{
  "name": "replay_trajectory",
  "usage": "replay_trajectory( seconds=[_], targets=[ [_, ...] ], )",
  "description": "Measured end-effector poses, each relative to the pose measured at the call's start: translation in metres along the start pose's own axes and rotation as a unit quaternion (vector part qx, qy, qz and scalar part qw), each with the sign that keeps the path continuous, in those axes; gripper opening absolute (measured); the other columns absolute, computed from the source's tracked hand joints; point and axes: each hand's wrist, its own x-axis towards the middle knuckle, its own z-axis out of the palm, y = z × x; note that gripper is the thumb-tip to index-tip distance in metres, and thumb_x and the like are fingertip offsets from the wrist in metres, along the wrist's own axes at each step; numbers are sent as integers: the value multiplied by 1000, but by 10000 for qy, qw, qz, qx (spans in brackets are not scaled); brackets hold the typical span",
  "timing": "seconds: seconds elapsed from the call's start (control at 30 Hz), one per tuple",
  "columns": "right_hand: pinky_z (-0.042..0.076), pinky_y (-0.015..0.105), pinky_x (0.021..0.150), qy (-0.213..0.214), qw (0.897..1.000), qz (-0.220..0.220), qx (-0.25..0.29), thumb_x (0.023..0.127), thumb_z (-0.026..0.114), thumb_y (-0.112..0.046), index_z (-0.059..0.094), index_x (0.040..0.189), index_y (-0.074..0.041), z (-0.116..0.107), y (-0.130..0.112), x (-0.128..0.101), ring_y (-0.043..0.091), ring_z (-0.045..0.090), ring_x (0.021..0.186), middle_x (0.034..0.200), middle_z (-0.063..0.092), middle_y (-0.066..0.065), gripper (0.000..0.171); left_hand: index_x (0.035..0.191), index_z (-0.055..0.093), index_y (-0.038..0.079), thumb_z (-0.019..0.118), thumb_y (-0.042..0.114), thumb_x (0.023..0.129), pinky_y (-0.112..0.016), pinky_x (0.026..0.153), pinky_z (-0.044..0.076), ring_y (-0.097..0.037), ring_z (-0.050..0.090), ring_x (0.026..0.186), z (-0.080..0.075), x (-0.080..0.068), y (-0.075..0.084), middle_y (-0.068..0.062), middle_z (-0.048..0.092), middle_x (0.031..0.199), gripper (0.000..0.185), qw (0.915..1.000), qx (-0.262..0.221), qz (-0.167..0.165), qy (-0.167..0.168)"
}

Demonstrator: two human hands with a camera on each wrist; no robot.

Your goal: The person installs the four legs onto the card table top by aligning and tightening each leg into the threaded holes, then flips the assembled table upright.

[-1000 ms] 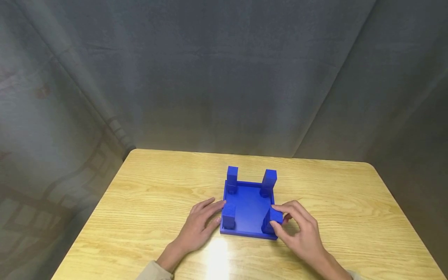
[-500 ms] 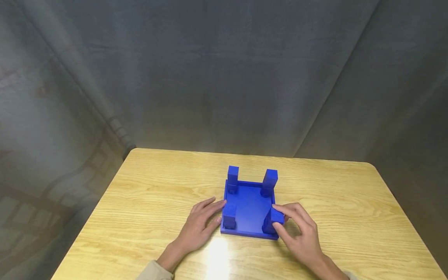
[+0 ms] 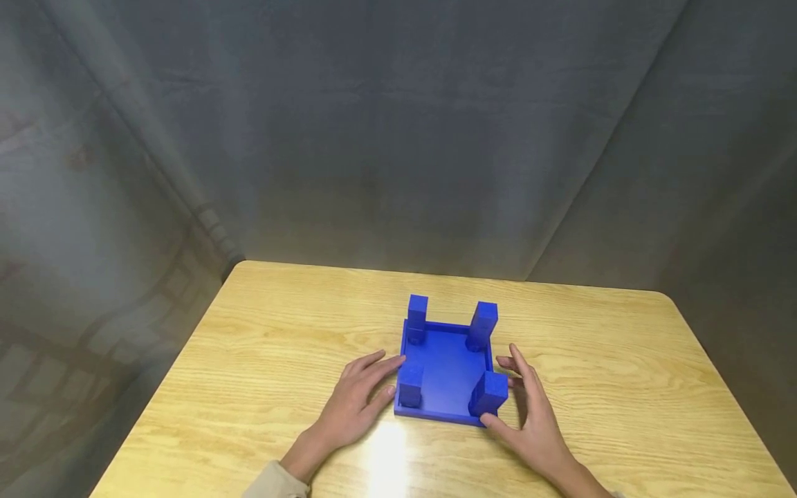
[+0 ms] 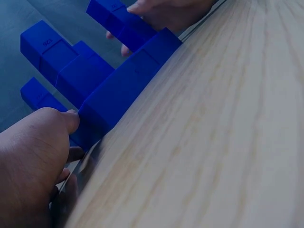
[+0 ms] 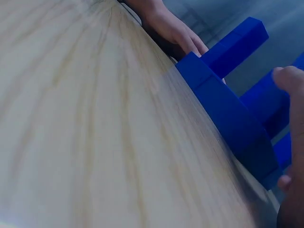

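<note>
Resting flat, left hand (image 3: 353, 404) touches blue tray (image 3: 443, 366); right hand (image 3: 529, 415) beside, grip apart.

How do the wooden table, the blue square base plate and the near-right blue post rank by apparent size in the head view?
1. Light wooden table, by far the largest.
2. Blue square base plate.
3. Near-right blue rectangular post, smallest; it stands closest to the camera, yet clearly covers less than the plate.

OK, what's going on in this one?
A person sits at a wooden table with a blue square base that has four upright blocks at its corners. The left hand rests flat, fingers touching the base's left edge. The right hand is open beside the near-right block, thumb at the base's corner, gripping nothing.
</note>
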Motion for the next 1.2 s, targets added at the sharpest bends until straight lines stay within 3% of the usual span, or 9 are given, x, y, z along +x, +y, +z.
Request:
replay_trajectory(
  seconds=[0.07, 0.17, 0.27, 0.37, 0.43, 0.6, 0.8, 1.0, 1.2],
  targets=[
    [27, 8, 122, -252, 9992, 200, -250, 73, 102, -9, 21, 177, -7, 0, 1, -1, 4, 46, 145, 159, 50, 22, 132, 162, 59, 24, 61, 29, 113, -73, 119, 41, -39, 52, 152, 0, 1, 0, -2, 64, 160, 50, 10000, -7, -2, 5],
    [16, 6, 122, -487, 9949, 299, -830, 67, 108, -28, 21, 178, -8, 1, 4, -2, 13, 37, 153, 165, 47, 22, 142, 162, 59, 23, 61, 29, 113, -73, 119, 42, -39, 53, 152, 0, 1, 0, -1, 64, 159, 50, 10000, -23, -15, 27],
    [29, 43, 131, -592, 9892, 409, -1281, 64, 110, -36, 26, 176, -6, 3, 5, -2, 36, 35, 157, 170, 43, 24, 143, 162, 60, 24, 61, 28, 112, -74, 118, 42, -39, 53, 151, 1, 0, -1, -1, 65, 158, 50, 10000, -21, -11, 55],
    [41, 77, 114, -600, 9838, 605, -1575, 65, 110, -34, 33, 174, -8, 4, 2, 0, 56, 42, 149, 170, 44, 27, 136, 162, 59, 25, 61, 28, 112, -74, 117, 42, -39, 53, 151, 1, 0, -2, -1, 65, 158, 50, 10000, -3, 21, 57],
    [42, 84, 105, -593, 9811, 698, -1705, 65, 110, -32, 38, 173, -10, 5, -1, 2, 61, 47, 145, 168, 47, 28, 132, 163, 58, 25, 61, 29, 111, -75, 117, 42, -39, 53, 151, 0, 0, -2, -2, 65, 159, 52, 10000, 45, 59, 46],
    [49, 76, 105, -545, 9765, 763, -1943, 64, 111, -34, 42, 172, -13, 5, -2, 3, 54, 60, 136, 157, 62, 25, 130, 165, 56, 27, 65, 43, 105, -76, 114, 43, -40, 52, 151, -1, -1, -3, -2, 64, 160, 63, 9999, 144, 89, -12],
    [56, 66, 99, -374, 9710, 364, -2334, 65, 110, -29, 52, 166, -11, 5, 1, 1, 43, 70, 126, 147, 72, 16, 118, 168, 50, 34, 85, 65, 86, -75, 117, 42, -37, 49, 155, -1, 0, -1, 1, 62, 162, 94, 9987, 243, -329, -297],
    [56, 63, 99, -311, 9701, 267, -2394, 65, 109, -30, 59, 161, -11, 5, 1, 1, 41, 70, 128, 151, 70, 12, 110, 167, 52, 36, 91, 61, 82, -75, 119, 41, -40, 47, 155, -1, 0, -1, -7, 61, 162, 97, 9970, 159, -612, -446],
    [49, 42, 105, -231, 9733, 3, -2286, 63, 110, -26, 65, 156, -13, 6, 4, 3, 38, 68, 131, 154, 69, 4, 103, 167, 52, 36, 93, 56, 82, -76, 117, 41, -45, 48, 153, -3, 1, -1, -17, 54, 166, 96, 9966, 94, -700, -433]
  ],
)
